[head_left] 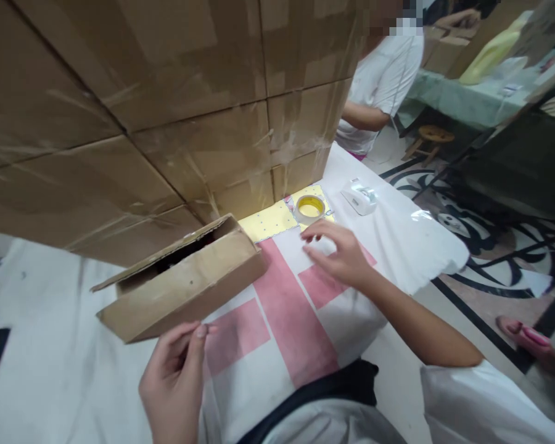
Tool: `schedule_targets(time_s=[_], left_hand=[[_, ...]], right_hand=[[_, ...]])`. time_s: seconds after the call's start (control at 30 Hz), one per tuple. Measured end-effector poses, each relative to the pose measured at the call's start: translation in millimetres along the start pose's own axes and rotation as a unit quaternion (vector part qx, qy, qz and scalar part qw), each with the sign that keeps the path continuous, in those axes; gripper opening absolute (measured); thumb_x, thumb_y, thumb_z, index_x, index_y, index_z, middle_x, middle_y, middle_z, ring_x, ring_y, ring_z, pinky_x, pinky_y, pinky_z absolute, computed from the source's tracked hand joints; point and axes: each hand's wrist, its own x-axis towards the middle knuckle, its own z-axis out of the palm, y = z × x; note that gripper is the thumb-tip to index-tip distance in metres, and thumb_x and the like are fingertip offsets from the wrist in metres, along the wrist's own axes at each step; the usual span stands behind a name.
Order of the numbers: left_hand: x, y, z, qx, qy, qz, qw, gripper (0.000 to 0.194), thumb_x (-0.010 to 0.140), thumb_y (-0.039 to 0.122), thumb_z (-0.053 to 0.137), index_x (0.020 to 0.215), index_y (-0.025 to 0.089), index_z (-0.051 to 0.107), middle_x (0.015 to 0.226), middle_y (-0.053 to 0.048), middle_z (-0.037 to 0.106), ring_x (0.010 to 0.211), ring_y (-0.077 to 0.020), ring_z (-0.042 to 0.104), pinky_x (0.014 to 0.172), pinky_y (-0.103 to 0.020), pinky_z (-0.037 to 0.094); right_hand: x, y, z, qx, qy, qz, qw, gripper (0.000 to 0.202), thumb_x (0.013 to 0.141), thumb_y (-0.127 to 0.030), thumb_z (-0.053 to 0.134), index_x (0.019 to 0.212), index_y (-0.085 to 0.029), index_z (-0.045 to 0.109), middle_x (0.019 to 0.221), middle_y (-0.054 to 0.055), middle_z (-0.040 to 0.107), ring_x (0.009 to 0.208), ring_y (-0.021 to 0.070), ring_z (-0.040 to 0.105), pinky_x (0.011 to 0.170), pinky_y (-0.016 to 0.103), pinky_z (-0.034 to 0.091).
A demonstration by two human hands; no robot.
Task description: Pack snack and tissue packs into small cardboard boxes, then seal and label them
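My left hand (178, 373) is raised at the lower left, thumb and forefinger pressed together in a pinch; what lies between them, if anything, is too small to name. My right hand (335, 250) has its fingers curved and apart, holding nothing, just below a roll of tape (310, 208) with a yellow core. The tape sits on a yellow patterned sheet (266, 223). Left of centre lies a long cardboard box (198, 287), its top flap partly raised and its dark inside only partly visible.
Stacked taped cartons (203, 142) stand along the back of the white-covered table (361, 320). A clear and white tape dispenser (359, 196) lies at the right. A person in a white shirt (383, 80) is behind the cartons. A wooden stool (430, 139) stands on the floor.
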Motion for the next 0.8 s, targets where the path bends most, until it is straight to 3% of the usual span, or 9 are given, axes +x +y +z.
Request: schedule_targets(time_s=[0.1, 0.2, 0.33, 0.43, 0.5, 0.53, 0.63, 0.7, 0.8], left_hand=[[-8, 19, 7.9, -0.030, -0.006, 0.012, 0.999, 0.032, 0.085, 0.046, 0.076, 0.104, 0.022, 0.067, 0.089, -0.004, 0.079, 0.090, -0.0219, 0.077, 0.078, -0.029, 0.061], [-13, 22, 11.9, -0.031, -0.040, 0.030, 0.998, 0.032, 0.086, 0.045, 0.074, 0.105, 0.021, 0.065, 0.091, -0.006, 0.079, 0.089, -0.0224, 0.077, 0.077, -0.030, 0.062], [-19, 21, 11.1, -0.015, -0.059, 0.058, 0.996, 0.035, 0.086, 0.049, 0.072, 0.106, 0.021, 0.066, 0.097, -0.007, 0.078, 0.086, -0.0212, 0.076, 0.070, -0.027, 0.059], [-19, 27, 7.3, 0.037, -0.057, 0.019, 0.998, 0.055, 0.088, 0.054, 0.069, 0.132, 0.023, 0.057, 0.084, -0.002, 0.077, 0.076, -0.0203, 0.074, 0.067, -0.029, 0.056], [-13, 33, 3.8, 0.089, 0.008, 0.027, 0.996, 0.061, 0.090, 0.054, 0.068, 0.140, 0.025, 0.052, 0.075, 0.002, 0.073, 0.065, -0.0180, 0.067, 0.066, -0.030, 0.053], [-7, 35, 2.3, 0.114, 0.056, 0.066, 0.990, 0.055, 0.091, 0.052, 0.067, 0.136, 0.024, 0.055, 0.076, 0.001, 0.072, 0.065, -0.0177, 0.065, 0.068, -0.031, 0.053], [19, 45, 1.1, 0.200, 0.160, 0.267, 0.929, 0.038, 0.094, 0.047, 0.064, 0.121, 0.021, 0.067, 0.108, -0.010, 0.075, 0.096, -0.0249, 0.069, 0.093, -0.040, 0.051], [38, 50, 3.1, 0.275, 0.136, 0.353, 0.884, 0.050, 0.094, 0.050, 0.063, 0.136, 0.021, 0.062, 0.141, -0.016, 0.065, 0.131, -0.0350, 0.058, 0.113, -0.050, 0.038], [56, 54, 6.8, 0.356, 0.049, 0.366, 0.859, 0.073, 0.097, 0.050, 0.059, 0.160, 0.023, 0.034, 0.159, -0.017, 0.048, 0.153, -0.0383, 0.034, 0.124, -0.062, 0.010]], right_hand=[[3, -52, 41, 0.115, -0.142, -0.057, 0.982, 0.017, 0.094, -0.025, 0.069, 0.110, -0.022, 0.069, 0.100, 0.007, 0.073, 0.090, 0.0191, 0.068, 0.080, 0.035, 0.057], [6, -77, 72, 0.155, -0.206, -0.043, 0.965, 0.023, 0.091, -0.031, 0.075, 0.111, -0.021, 0.070, 0.103, 0.007, 0.071, 0.093, 0.0185, 0.068, 0.081, 0.033, 0.057], [10, -89, 95, 0.149, -0.227, -0.053, 0.961, 0.003, 0.092, -0.023, 0.070, 0.094, -0.020, 0.070, 0.093, 0.005, 0.068, 0.087, 0.0173, 0.066, 0.076, 0.031, 0.054], [19, -94, 95, 0.146, -0.205, -0.057, 0.966, 0.011, 0.095, -0.017, 0.063, 0.086, -0.021, 0.067, 0.087, 0.004, 0.066, 0.083, 0.0172, 0.063, 0.075, 0.032, 0.053], [31, -98, 87, 0.133, -0.159, -0.052, 0.977, 0.011, 0.094, -0.017, 0.064, 0.085, -0.021, 0.067, 0.086, 0.003, 0.067, 0.085, 0.0179, 0.062, 0.079, 0.034, 0.051], [39, -99, 82, 0.118, -0.140, -0.046, 0.982, 0.011, 0.094, -0.017, 0.066, 0.084, -0.021, 0.067, 0.085, 0.003, 0.068, 0.085, 0.0182, 0.061, 0.082, 0.035, 0.050], [67, -102, 71, 0.067, -0.143, -0.027, 0.987, 0.012, 0.091, -0.018, 0.071, 0.079, -0.022, 0.069, 0.088, 0.002, 0.068, 0.092, 0.0198, 0.059, 0.088, 0.038, 0.047], [85, -101, 70, 0.048, -0.165, -0.017, 0.985, 0.012, 0.090, -0.020, 0.072, 0.078, -0.022, 0.071, 0.093, 0.003, 0.066, 0.098, 0.0213, 0.058, 0.092, 0.040, 0.045], [106, -96, 80, 0.026, -0.199, -0.015, 0.980, 0.009, 0.089, -0.021, 0.072, 0.081, -0.021, 0.072, 0.101, 0.004, 0.064, 0.108, 0.0238, 0.056, 0.102, 0.044, 0.040]])
